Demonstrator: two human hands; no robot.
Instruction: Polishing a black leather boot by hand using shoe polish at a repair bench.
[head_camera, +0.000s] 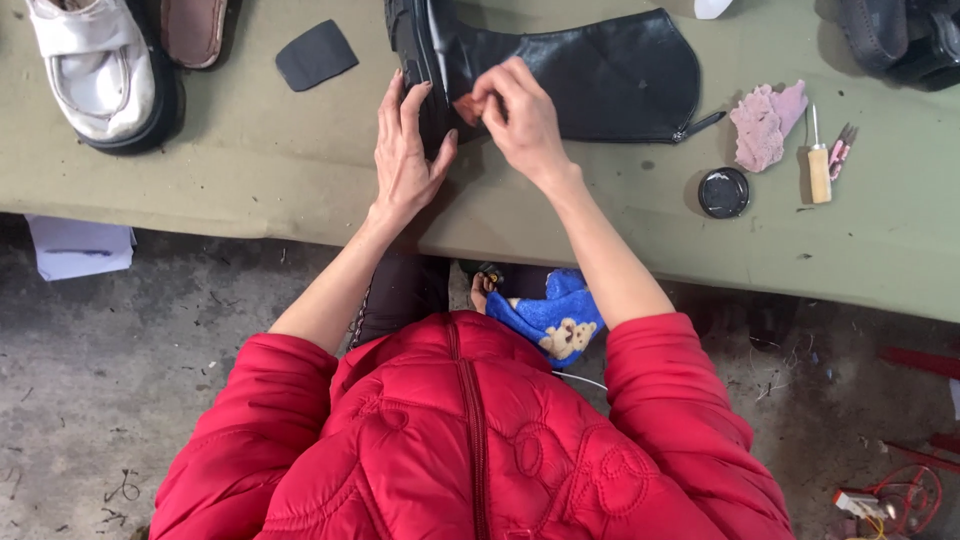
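Black leather boot (590, 75) steadied by flat, open left hand (405, 150); right hand (522, 118) pinching small reddish pad (466, 108) against it. Polishing apparently midway; shaft looks unevenly glossy.

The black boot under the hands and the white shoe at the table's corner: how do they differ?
The black boot is dark leather with a tall shaft lying flat; the white shoe is low-cut with a wide strap. The boot has a zip along its edge, the shoe none that shows. The left hand steadies the boot while the right hand presses a small reddish piece on it; the shoe lies untouched. Both have thick black soles and rest on the olive table.
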